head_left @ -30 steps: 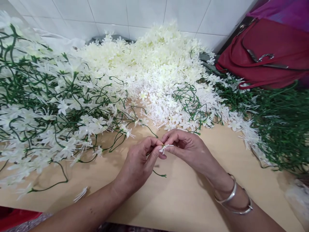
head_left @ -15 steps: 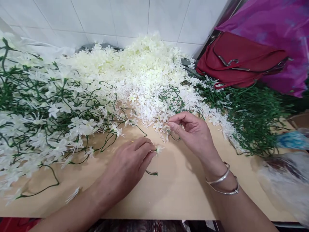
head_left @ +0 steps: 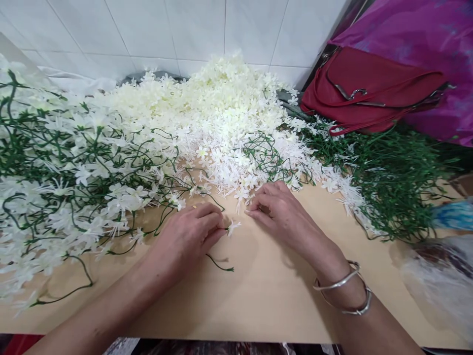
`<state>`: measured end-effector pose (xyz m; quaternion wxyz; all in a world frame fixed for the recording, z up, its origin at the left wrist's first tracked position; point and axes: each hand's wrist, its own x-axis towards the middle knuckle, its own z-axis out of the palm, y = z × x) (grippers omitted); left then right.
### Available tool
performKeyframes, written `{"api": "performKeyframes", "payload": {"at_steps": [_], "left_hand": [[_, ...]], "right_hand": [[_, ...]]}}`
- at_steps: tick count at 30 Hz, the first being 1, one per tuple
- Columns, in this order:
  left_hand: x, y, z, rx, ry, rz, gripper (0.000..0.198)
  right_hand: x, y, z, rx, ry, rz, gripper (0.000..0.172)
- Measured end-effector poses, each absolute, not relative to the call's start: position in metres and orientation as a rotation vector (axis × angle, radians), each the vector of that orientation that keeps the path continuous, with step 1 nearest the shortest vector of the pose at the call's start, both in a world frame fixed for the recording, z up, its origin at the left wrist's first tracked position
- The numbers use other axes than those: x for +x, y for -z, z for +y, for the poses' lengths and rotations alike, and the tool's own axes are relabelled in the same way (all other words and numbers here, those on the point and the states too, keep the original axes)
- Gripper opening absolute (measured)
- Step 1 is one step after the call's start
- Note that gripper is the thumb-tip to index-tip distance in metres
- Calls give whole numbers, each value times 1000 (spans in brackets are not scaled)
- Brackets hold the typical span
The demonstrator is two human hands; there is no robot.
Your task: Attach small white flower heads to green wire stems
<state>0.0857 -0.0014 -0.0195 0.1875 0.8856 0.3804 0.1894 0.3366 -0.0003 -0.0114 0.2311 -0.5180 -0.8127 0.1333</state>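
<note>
My left hand (head_left: pixel 195 224) is closed in a pinch on a green artificial flower stem (head_left: pixel 220 266). One end of it carries a small white flower (head_left: pixel 232 227) just past my fingertips, and the other, bare end hangs out below the hand. To the right, my right hand (head_left: pixel 275 207) has its thumb and fingers pinched together, low over the tabletop. What it holds, if anything, is too small to make out. Right in front of that hand lies the edge of a heap of loose white blossoms (head_left: pixel 225 118), with thin white stamens mixed in.
Flowered stems (head_left: pixel 92 162) are piled on the left of the wooden table (head_left: pixel 251 296). Bare green stems (head_left: pixel 391 182) lie at the right, below a red handbag (head_left: pixel 373 88) and a purple bag (head_left: pixel 414 29). A clear plastic bag (head_left: pixel 443 281) sits at the right edge. Behind is a tiled wall (head_left: pixel 199 29).
My right hand has come down and left from the blossom heap's edge, closer to the flower in my left hand. The left hand has shifted slightly left, still holding the stem.
</note>
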Motion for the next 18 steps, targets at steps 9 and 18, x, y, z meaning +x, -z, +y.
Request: {"api": "performKeyframes", "payload": {"at_steps": [9, 18], "left_hand": [[88, 15, -15, 2545, -732, 1140, 13], [82, 6, -21, 2535, -743, 1044, 12]], "right_hand": [[334, 15, 4, -1337, -380, -1714, 10], [329, 22, 4, -1319, -635, -1375, 5]]}}
